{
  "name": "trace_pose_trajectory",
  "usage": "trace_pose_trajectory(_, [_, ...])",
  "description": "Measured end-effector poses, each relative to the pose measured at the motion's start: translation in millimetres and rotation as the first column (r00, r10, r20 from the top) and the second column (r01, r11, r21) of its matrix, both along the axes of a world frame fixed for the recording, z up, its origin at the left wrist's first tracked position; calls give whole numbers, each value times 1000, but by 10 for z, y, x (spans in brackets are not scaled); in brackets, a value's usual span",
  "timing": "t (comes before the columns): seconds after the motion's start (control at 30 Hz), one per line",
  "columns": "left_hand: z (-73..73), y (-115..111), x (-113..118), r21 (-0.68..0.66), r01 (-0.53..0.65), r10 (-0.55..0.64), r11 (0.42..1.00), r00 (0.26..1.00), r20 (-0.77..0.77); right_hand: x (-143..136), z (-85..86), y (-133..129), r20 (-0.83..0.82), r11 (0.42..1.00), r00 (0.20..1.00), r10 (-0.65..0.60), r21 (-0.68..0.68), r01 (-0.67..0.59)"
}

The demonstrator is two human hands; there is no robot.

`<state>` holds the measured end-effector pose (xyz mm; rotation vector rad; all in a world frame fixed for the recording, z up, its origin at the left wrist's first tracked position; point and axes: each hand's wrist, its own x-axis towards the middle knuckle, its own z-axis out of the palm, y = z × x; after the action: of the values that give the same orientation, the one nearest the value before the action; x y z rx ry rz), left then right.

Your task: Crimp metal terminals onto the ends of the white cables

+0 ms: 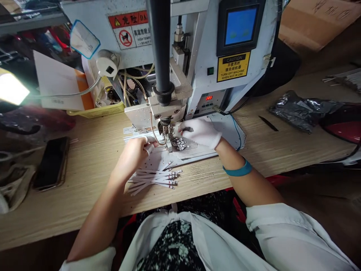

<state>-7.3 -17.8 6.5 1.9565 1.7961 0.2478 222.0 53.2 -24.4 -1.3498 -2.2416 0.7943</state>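
Heap of small black-and-white pieces on a pale base plate, just beside the lower tip of a white machine. Left hand with wrapped fingertips drawn close together left of the tip; cannot tell whether pinching anything. Gloved right hand with fingers curled just beyond the heap, possibly around something hidden. Apparently at a positioning step, likely calling for fine alignment well clear of the tip. Nearer, white strips fanned on the tabletop; far left, a phone.

The strips and glove are white, the wristband teal.
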Motion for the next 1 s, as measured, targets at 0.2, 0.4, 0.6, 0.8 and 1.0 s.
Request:
trace_pose_trajectory(0.2, [-206, 94, 6, 60, 53, -41, 997, 984, -175, -157, -43, -50, 109, 998, 992, 59, 0, -60])
trace_pose_trajectory(0.4, [-248, 102, 16, 153, 147, -142, 977, 989, -47, -167, -3, -79, -17, 998, 999, -43, -50, 42])
trace_pose_trajectory(0.6, [-255, 114, -4, 193, 217, -219, 957, 976, -10, -156, 108, -145, -344, 858, 912, -222, -513, 15])
trace_pose_trajectory(0.8, [-345, 137, -38, 184, 299, -292, 937, 954, -60, -176, 67, -156, -555, 766, 783, -282, -621, -164])
trace_pose_trajectory(1.0, [-375, 144, -56, 135, 315, -312, 939, 949, -42, -201, 8, -157, -638, 737, 701, -319, -632, -240])
